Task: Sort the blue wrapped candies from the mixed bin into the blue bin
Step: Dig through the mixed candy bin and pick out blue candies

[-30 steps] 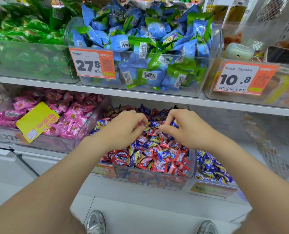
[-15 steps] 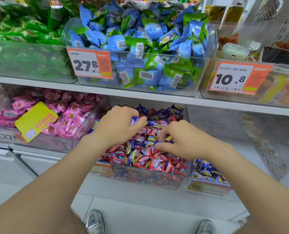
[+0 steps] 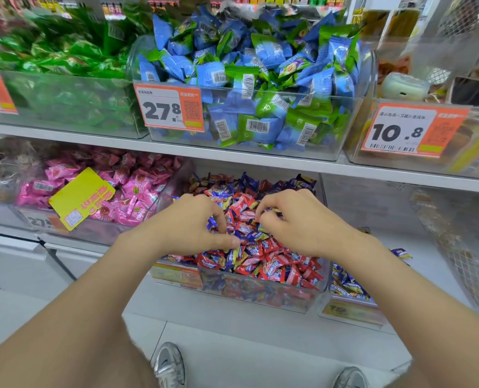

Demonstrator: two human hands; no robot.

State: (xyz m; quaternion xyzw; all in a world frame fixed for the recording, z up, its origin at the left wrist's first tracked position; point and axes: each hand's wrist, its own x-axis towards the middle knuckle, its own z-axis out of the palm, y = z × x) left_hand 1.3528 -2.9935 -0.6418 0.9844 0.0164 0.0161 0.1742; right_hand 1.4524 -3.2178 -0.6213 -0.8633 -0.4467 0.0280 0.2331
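Digging in the mixed bin [image 3: 260, 294], left hand [image 3: 188, 229] & right hand [image 3: 302, 226] curl fingers into the pile of blue wrapped candies [image 3: 256, 236] & red ones. Can't tell if either grips any. To the right sits the blue bin [image 3: 350, 313].

Beneath the fingers [image 3: 266, 207] the mixed candies [image 3: 272, 264] are red, blue and yellow; rightward, blue-and-yellow candies [image 3: 345, 284]; leftward, pink packets [image 3: 137, 186]; above, blue-green packets [image 3: 260, 79] with black barcodes.

The left forearm [image 3: 92, 303] and right forearm [image 3: 401, 289] are shown bare. Silver-grey trainers [image 3: 169, 365] are worn.
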